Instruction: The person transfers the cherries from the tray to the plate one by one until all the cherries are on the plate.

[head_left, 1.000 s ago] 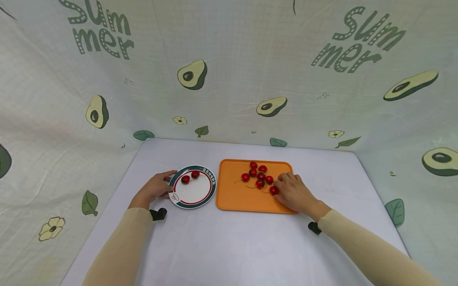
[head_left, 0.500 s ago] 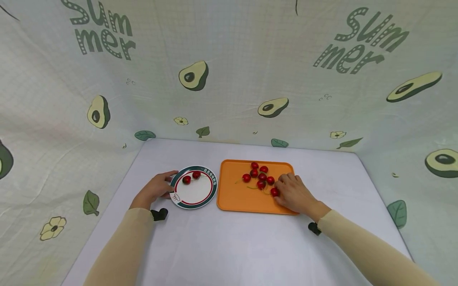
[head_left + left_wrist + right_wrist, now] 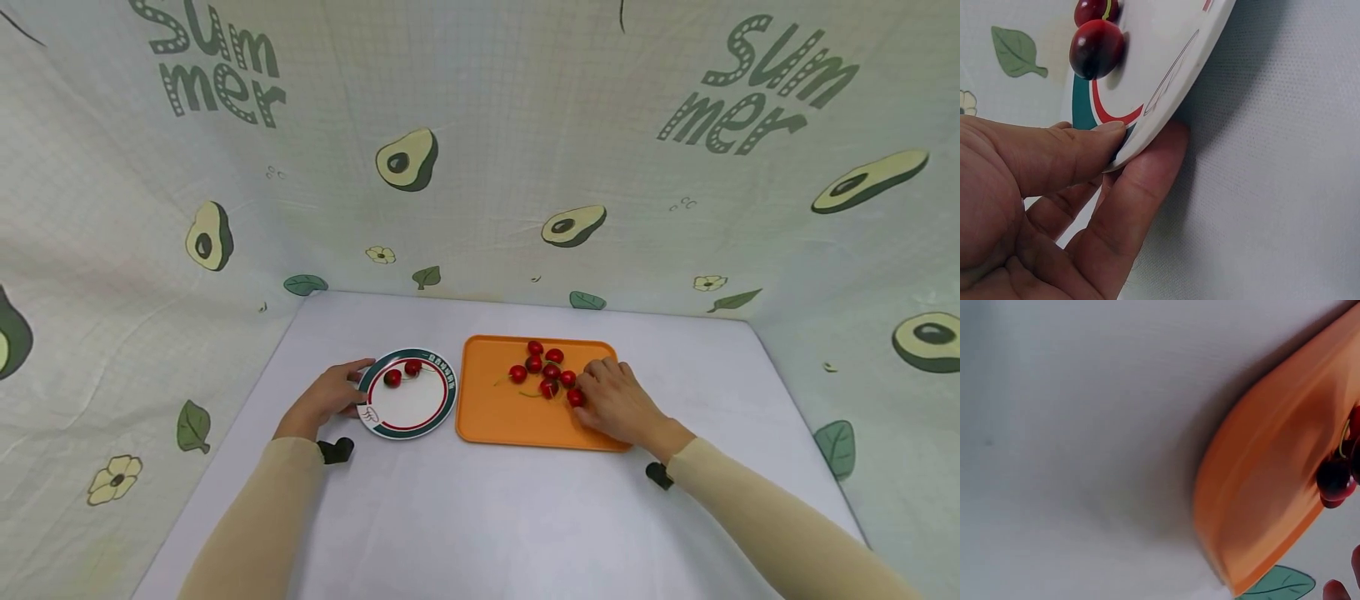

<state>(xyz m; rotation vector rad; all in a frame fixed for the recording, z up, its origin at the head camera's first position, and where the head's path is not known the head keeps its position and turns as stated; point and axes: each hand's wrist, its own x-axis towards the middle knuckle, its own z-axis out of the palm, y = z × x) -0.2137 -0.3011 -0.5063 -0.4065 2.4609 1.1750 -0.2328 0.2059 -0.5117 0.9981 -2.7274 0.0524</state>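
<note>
My left hand grips the near-left rim of a white plate with a green and red border. In the left wrist view the thumb lies on top of the rim and the fingers are beneath it. Two dark red cherries with stems lie on the plate. On the right, my right hand reaches over the right side of an orange tray, thumb and fingertips pinching a red cherry. Only a little of its fingertips shows at the corner of the right wrist view.
Several more cherries cluster on the tray's far and middle part, a few with stems. The tray's raised edge stands close right of the plate. A printed cloth hangs behind the white table.
The cherry at my right fingertips has shifted slightly away from me, its stem moving with it. My left hand stays on the plate. The head view has drifted slightly.
</note>
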